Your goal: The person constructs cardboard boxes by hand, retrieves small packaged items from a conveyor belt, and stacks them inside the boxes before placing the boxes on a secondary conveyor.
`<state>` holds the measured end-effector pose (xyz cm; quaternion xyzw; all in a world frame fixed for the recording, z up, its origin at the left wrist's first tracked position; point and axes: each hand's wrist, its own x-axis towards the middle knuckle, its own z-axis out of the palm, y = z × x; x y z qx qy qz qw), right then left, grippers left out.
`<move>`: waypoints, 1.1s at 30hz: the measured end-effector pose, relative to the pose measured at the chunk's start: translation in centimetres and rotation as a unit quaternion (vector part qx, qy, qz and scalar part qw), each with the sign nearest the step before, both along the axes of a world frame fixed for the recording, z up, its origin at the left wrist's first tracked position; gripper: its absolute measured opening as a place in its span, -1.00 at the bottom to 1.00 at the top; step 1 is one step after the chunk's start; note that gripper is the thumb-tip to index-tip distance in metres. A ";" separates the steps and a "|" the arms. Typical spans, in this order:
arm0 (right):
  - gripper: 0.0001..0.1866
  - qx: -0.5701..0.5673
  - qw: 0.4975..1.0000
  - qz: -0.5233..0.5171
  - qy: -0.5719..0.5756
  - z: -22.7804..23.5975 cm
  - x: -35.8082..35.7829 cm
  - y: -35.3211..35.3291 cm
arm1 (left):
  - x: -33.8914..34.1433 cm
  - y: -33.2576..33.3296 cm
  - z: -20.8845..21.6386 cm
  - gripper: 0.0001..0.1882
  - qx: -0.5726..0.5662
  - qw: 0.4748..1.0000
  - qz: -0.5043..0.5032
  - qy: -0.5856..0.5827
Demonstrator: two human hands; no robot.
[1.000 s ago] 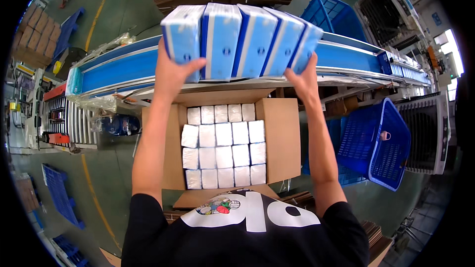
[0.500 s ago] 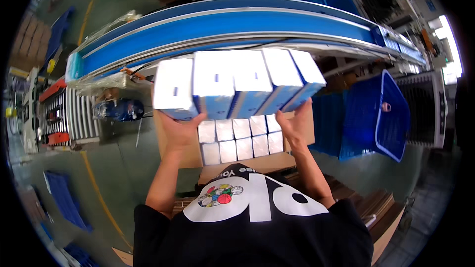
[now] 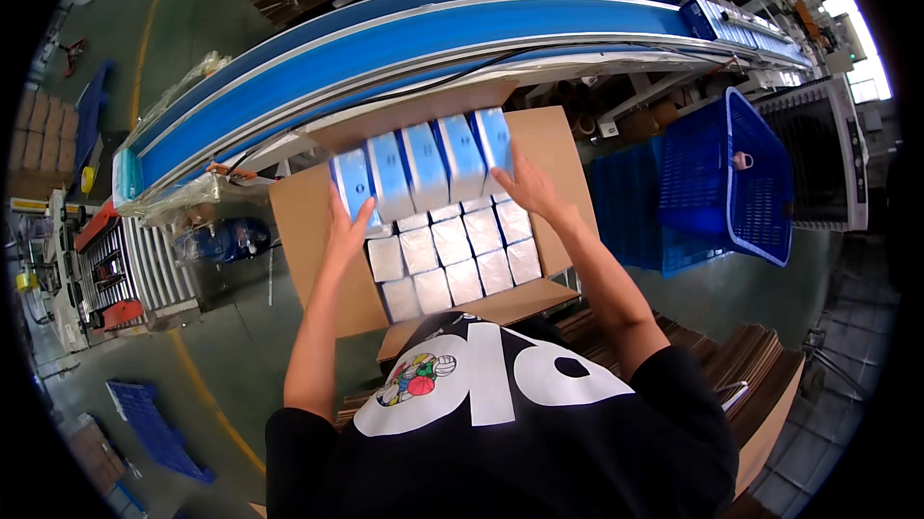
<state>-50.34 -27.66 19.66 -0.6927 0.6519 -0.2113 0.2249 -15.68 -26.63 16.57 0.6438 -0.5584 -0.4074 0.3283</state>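
Note:
Between my two hands I squeeze a row of several blue-and-white tissue packs (image 3: 423, 165), standing side by side. My left hand (image 3: 346, 231) presses on the left end of the row, and my right hand (image 3: 529, 184) grips its right end. The row is tilted, with its blue faces up, at the far side of an open cardboard carton (image 3: 310, 248). Nearer to me, white-topped packs (image 3: 452, 242) lie in rows inside the carton. How far down the held row sits in the carton is hidden.
A blue conveyor belt (image 3: 423, 35) runs past the carton's far side. Blue plastic crates (image 3: 695, 173) stand to the right. Flattened cardboard (image 3: 765, 375) is stacked at the lower right, and a roller conveyor (image 3: 154, 259) stands at the left.
The row of tissue packs has gone down into the far part of the carton and tipped, so its blue faces now show instead of the white ends. Both hands still hold it.

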 end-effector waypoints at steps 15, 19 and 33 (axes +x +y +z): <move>-0.27 0.281 0.916 0.266 0.101 0.6 2.2 -14.6 | -3.4 -14.0 2.5 -0.48 0.188 0.869 -0.335 -0.310; -0.24 0.128 0.985 0.112 -0.001 -0.9 -1.7 -9.7 | -2.7 -6.8 0.0 -0.49 -0.064 0.929 -0.162 -0.325; -0.57 -0.302 0.952 0.053 0.000 6.0 0.1 -8.5 | -4.6 11.5 9.7 -0.35 0.430 0.781 -0.452 -0.020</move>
